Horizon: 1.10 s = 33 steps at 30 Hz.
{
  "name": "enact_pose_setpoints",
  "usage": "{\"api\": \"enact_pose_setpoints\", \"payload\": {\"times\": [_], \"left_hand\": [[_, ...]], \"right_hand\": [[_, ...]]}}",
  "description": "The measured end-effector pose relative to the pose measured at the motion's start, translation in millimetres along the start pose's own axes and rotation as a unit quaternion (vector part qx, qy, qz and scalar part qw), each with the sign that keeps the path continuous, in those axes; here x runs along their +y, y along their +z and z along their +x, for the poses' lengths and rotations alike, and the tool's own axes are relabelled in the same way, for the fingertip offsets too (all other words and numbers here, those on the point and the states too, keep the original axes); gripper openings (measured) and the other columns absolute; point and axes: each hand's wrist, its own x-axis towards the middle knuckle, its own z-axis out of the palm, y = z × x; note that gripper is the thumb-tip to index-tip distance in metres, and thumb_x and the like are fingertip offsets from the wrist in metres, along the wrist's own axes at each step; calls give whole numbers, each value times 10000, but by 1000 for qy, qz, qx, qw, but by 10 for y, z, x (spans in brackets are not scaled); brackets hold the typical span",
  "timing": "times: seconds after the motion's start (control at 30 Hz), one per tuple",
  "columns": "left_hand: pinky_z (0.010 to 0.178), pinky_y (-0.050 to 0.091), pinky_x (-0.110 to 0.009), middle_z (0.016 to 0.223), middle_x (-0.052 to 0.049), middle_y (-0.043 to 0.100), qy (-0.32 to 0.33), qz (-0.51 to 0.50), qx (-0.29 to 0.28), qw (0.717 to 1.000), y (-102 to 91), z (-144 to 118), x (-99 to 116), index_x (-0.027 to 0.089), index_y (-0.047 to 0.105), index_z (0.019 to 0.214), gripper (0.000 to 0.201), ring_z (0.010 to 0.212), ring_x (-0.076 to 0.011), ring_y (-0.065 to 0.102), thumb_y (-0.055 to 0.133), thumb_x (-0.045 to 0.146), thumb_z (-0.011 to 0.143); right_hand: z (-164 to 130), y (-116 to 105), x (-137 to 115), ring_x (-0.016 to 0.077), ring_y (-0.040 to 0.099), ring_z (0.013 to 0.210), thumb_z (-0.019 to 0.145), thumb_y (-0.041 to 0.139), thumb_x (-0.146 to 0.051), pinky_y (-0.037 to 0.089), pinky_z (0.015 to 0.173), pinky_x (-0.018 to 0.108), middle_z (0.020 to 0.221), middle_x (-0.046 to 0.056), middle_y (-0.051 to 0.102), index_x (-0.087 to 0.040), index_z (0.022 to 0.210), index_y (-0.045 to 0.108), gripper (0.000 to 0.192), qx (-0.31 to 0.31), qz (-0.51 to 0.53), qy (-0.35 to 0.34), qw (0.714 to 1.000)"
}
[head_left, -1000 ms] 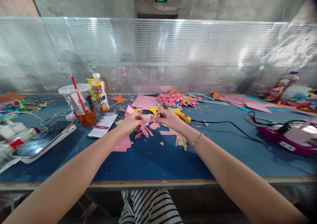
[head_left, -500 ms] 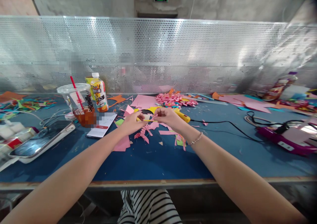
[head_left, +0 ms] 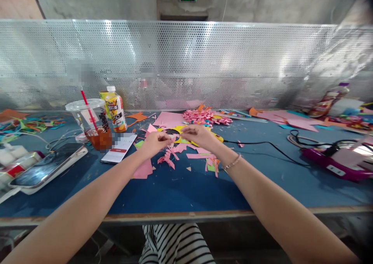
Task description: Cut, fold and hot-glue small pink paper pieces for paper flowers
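Observation:
My left hand (head_left: 155, 142) and my right hand (head_left: 197, 134) meet over the blue table (head_left: 180, 186), both pinching a small pink paper piece (head_left: 174, 138) between the fingertips. Below them lies a scatter of pink paper scraps (head_left: 170, 157). A yellow glue gun (head_left: 217, 138) lies just behind my right hand, partly hidden by it. A pile of pink paper flowers (head_left: 205, 117) sits further back, next to a pink paper sheet (head_left: 169, 119).
A plastic cup with a red straw (head_left: 91, 122) and a juice bottle (head_left: 115, 110) stand at the left. A phone (head_left: 48, 168) and a white card (head_left: 119, 147) lie near them. A purple device with a black cable (head_left: 335, 159) is at the right. A perforated metal screen (head_left: 186, 62) backs the table.
Both hands have lifted slightly from the scrap pile and shifted farther back, still working the small pink piece between the fingertips. The camera has tilted a little.

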Motion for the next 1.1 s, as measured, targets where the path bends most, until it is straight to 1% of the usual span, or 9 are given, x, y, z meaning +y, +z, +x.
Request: {"api": "enact_pose_setpoints", "payload": {"times": [0.07, 0.13, 0.27, 0.37, 0.5, 0.63, 0.73, 0.87, 1.1], "left_hand": [[511, 369, -240, 614, -11, 587, -9, 8, 17, 1000, -11, -9, 44, 158, 620, 693, 155, 539, -107, 503, 598, 311, 679], [520, 367, -243, 607, -8, 570, -18, 17, 36, 999, -14, -23, 91, 157, 616, 684, 130, 536, -102, 493, 596, 285, 675], [541, 391, -249, 597, -12, 562, -39, -14, 41, 998, -10, -34, 120, 159, 580, 660, 108, 540, -104, 516, 582, 264, 682], [568, 430, -257, 610, -25, 589, -60, -56, 33, 996, -9, -21, 93, 165, 553, 680, 88, 580, -121, 568, 567, 251, 693], [577, 448, -259, 590, -19, 581, -60, -63, 46, 995, -16, -3, 79, 164, 544, 687, 64, 553, -110, 562, 565, 225, 692], [585, 456, -253, 595, -11, 565, -53, -74, 75, 993, -42, -1, 95, 161, 545, 668, 73, 531, -93, 534, 566, 226, 691], [596, 464, -252, 610, -10, 566, -50, -92, 86, 991, -56, -4, 102, 157, 553, 666, 98, 556, -96, 535, 579, 251, 681], [557, 449, -241, 548, 1, 534, -60, -76, 85, 992, -50, -5, 106, 148, 560, 639, 112, 519, -90, 504, 578, 253, 675], [511, 405, -237, 509, 7, 519, -67, -50, 75, 994, -33, 3, 78, 151, 582, 657, 102, 487, -93, 473, 565, 250, 674]], "right_hand": [[28, -197, 136, 188, 610, 826, 748, 545, -290, 460, 779, 337, 859, 75, 664, -177, 828, 624, 160, 98, -176, 8, 980], [38, -377, 307, 246, 589, 884, 719, 572, -388, 439, 789, 379, 888, 110, 652, -171, 804, 628, 240, 136, -325, 45, 935], [44, -530, 615, 260, 599, 779, 657, 571, -567, 441, 697, 376, 756, 91, 651, -212, 754, 646, 375, 14, -418, 149, 896], [72, -511, 735, 237, 601, 737, 712, 536, -479, 435, 671, 356, 755, 58, 653, -253, 796, 655, 269, -12, -409, 120, 904], [105, -508, 773, 231, 598, 734, 699, 535, -338, 432, 656, 341, 746, 56, 647, -243, 705, 640, 142, 16, -415, 105, 904], [100, -561, 707, 260, 591, 728, 656, 552, -378, 430, 598, 342, 756, 104, 628, -195, 700, 603, 196, 94, -406, 133, 899], [96, -559, 581, 253, 581, 789, 646, 556, -405, 435, 621, 327, 808, 98, 618, -182, 793, 584, 269, 158, -357, 102, 915], [95, -434, 391, 271, 556, 861, 633, 566, -426, 443, 674, 349, 900, 132, 593, -130, 905, 537, 402, 195, -310, 76, 927], [62, -270, 316, 267, 544, 883, 654, 552, -365, 445, 745, 371, 913, 133, 575, -136, 938, 510, 368, 186, -303, 27, 934]]}}
